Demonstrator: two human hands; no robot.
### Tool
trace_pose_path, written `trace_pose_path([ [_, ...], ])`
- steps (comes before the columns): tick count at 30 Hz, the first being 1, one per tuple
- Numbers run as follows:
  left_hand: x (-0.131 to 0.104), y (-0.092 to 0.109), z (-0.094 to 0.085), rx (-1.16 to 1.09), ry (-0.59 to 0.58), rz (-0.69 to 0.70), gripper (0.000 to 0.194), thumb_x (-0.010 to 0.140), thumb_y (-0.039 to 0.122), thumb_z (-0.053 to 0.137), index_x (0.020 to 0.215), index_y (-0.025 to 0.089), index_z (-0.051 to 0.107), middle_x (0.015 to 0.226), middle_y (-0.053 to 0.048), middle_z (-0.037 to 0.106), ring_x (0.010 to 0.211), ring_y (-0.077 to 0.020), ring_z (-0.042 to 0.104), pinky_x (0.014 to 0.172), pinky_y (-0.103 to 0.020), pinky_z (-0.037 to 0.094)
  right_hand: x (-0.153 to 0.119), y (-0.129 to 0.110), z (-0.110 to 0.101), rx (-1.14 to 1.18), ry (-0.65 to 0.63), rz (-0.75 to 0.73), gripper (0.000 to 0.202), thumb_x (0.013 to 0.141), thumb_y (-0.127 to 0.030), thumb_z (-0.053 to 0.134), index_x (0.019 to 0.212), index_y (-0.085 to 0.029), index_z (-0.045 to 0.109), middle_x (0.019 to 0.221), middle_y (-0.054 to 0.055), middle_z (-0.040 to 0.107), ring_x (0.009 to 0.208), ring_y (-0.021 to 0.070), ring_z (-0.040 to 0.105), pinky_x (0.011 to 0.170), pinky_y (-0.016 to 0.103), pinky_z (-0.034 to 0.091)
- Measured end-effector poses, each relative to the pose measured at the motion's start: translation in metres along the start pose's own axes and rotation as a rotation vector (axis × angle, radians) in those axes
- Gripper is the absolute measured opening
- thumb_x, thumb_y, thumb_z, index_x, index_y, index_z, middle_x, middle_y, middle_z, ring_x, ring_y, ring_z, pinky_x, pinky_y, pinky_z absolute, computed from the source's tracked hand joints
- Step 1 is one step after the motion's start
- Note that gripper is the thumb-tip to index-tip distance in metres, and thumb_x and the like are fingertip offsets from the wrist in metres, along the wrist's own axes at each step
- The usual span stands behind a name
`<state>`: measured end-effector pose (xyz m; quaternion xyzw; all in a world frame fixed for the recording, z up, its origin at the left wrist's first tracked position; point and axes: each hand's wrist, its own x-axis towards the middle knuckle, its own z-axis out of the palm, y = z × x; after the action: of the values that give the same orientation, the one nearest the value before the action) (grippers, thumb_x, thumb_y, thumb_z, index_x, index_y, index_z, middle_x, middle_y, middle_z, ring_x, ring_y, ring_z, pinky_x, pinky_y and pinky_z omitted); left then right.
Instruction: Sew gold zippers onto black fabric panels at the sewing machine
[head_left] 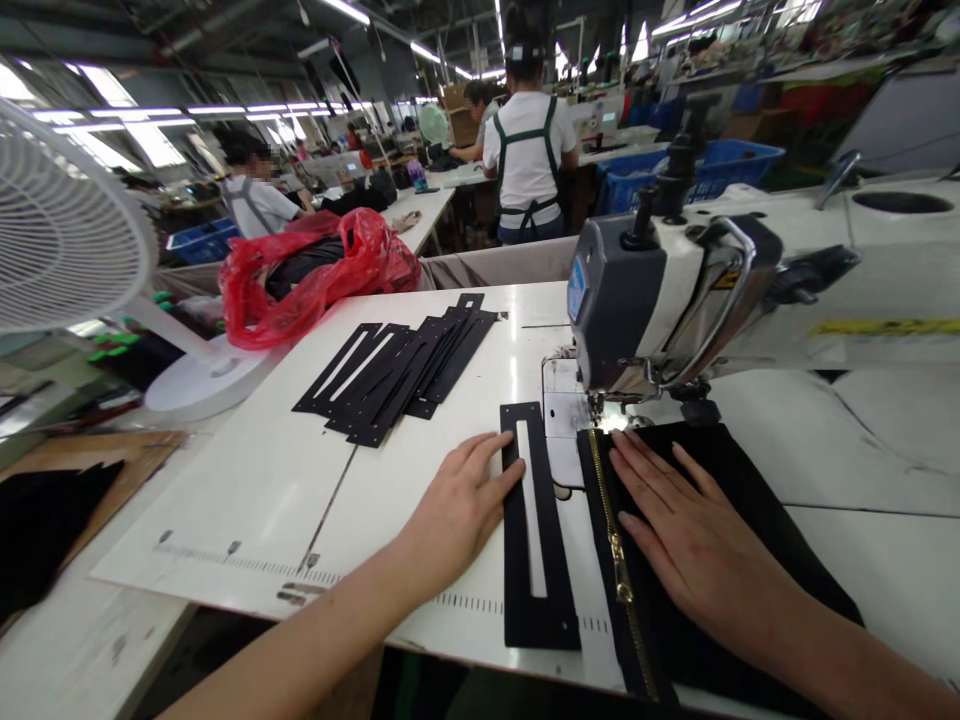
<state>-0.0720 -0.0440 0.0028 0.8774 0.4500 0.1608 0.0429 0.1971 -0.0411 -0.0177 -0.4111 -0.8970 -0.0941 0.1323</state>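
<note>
My left hand has its fingertips on the left edge of a flat black frame piece with a long slot. My right hand lies flat with spread fingers on black fabric, beside a gold zipper. The zipper's top end is just under the needle area of the sewing machine, where a small light shines. More slotted black pieces lie in an overlapping pile farther back on the white table.
A white fan stands at the left, near a red plastic bag. Blue baskets are behind the machine. A person in a white shirt stands beyond the table, and others sit farther back.
</note>
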Motion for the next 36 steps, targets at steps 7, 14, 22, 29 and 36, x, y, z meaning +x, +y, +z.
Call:
trace_pose_path([
  [7,0.011,0.014,0.001,-0.166,0.317,0.092,0.028,0.089,0.008,0.044,0.114,0.013,0.056,0.111,-0.011,0.064,0.102,-0.0176,0.062,0.087,-0.034,0.055,-0.015,-0.006,-0.006,0.001,0.005,0.066,0.051,0.091,-0.029,0.036,0.137,-0.008,0.033,0.143,0.014,0.03,0.131,0.0257,0.028,0.104,0.053,0.028],
  [14,0.032,0.066,0.019,0.01,0.204,0.281,0.026,0.092,0.01,0.035,0.104,0.006,0.058,0.117,-0.018,0.059,0.115,-0.025,0.053,0.098,-0.041,0.046,-0.02,-0.005,-0.01,0.017,-0.007,0.04,0.053,0.088,-0.02,0.034,0.14,-0.01,0.029,0.142,0.015,0.032,0.131,0.0261,0.028,0.102,0.053,0.03],
  [22,0.045,0.058,0.021,-0.026,0.026,0.265,0.025,0.092,0.013,0.035,0.098,0.009,0.059,0.124,-0.018,0.055,0.123,-0.0259,0.045,0.104,-0.045,0.038,-0.018,-0.004,-0.01,0.047,0.003,0.078,0.057,0.086,-0.016,0.035,0.141,-0.009,0.024,0.143,0.015,0.029,0.132,0.0253,0.027,0.104,0.052,0.028],
  [29,0.042,0.057,0.027,0.01,0.046,0.238,0.031,0.094,0.011,0.034,0.12,0.009,0.05,0.123,-0.019,0.053,0.12,-0.0257,0.047,0.101,-0.047,0.042,-0.019,-0.008,-0.008,0.09,0.018,0.129,0.057,0.086,-0.018,0.04,0.141,-0.014,0.026,0.143,0.013,0.031,0.132,0.0258,0.026,0.104,0.054,0.026],
  [36,0.041,0.05,0.03,0.035,0.06,0.366,0.031,0.093,0.008,0.033,0.119,0.004,0.049,0.13,-0.022,0.046,0.129,-0.0263,0.036,0.104,-0.046,0.039,-0.017,-0.01,-0.012,0.172,-0.014,0.179,0.053,0.089,-0.02,0.039,0.141,-0.022,0.028,0.145,0.011,0.029,0.133,0.0257,0.023,0.104,0.055,0.023],
])
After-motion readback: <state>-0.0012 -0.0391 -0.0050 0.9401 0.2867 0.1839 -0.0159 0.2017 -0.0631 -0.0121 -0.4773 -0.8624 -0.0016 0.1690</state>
